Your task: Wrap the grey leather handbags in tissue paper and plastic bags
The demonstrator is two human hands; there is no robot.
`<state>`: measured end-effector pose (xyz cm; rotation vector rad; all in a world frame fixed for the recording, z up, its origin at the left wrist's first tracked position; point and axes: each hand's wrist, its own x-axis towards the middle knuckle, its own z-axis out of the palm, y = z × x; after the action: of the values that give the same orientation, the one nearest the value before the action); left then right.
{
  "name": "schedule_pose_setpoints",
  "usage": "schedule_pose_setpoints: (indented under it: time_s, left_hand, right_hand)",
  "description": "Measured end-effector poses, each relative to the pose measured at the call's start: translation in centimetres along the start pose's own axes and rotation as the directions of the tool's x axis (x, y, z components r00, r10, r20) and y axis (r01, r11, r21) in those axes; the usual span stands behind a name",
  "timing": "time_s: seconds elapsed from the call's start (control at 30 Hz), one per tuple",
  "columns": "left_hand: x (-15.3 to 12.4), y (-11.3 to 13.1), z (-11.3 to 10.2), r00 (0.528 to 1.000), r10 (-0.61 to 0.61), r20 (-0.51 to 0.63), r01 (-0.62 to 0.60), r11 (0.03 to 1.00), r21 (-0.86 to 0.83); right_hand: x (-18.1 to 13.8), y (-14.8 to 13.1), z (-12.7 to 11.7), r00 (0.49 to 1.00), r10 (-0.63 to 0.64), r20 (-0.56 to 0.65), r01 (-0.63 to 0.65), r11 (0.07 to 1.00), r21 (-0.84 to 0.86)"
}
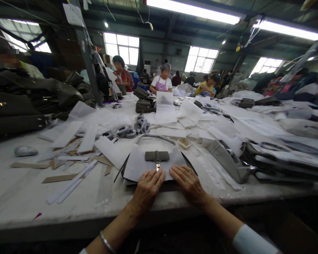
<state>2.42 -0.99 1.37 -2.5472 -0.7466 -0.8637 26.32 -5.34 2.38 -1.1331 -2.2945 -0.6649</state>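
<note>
A dark handbag (pixel 125 182) lies on the white table in front of me, its front covered by a white sheet (pixel 135 159). On top of the sheet sit a grey-green flap tab (pixel 157 156) and a small metal clasp (pixel 158 165). A wrapped handle (pixel 156 136) arches at the bag's far side. My left hand (pixel 150 183) rests with fingers stretched just below the clasp, close to its lower end. Lying flat on the sheet's right part is my right hand (pixel 187 182), fingers extended. Neither hand grips anything that I can see.
Cardboard strips (pixel 60 178) and white paper pieces (pixel 87 137) litter the left. Tape rolls (pixel 123 131) and a small dish (pixel 184 142) stand beyond the bag. A tape dispenser (pixel 226 160) and stacked bag parts (pixel 275 162) lie right. Several people sit further back.
</note>
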Motion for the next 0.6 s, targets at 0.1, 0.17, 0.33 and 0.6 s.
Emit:
schedule_pose_setpoints:
  time_s: [0.1, 0.17, 0.33, 0.6]
  left_hand:
    - [0.1, 0.6, -0.2, 0.998, 0.027, 0.057, -0.032, 0.995, 0.093]
    - [0.7, 1.2, -0.2, 0.992, 0.047, 0.118, -0.069, 0.979, 0.189]
    - [3.1, 2.5, 0.5, 0.967, 0.084, 0.24, -0.158, 0.938, 0.309]
    - [4.6, -0.6, -1.0, 0.969, 0.13, 0.209, -0.171, 0.966, 0.195]
  right_hand:
    - [-0.5, -0.6, 0.5, 0.999, 0.04, -0.029, -0.04, 0.999, 0.002]
    - [-0.4, -0.7, 0.6, 0.999, 0.044, -0.027, -0.044, 0.999, 0.002]
    - [0.1, -0.3, 0.8, 0.999, 0.049, -0.001, -0.049, 0.998, -0.04]
    - [2.1, -1.1, -0.5, 0.999, 0.051, -0.006, -0.052, 0.989, -0.138]
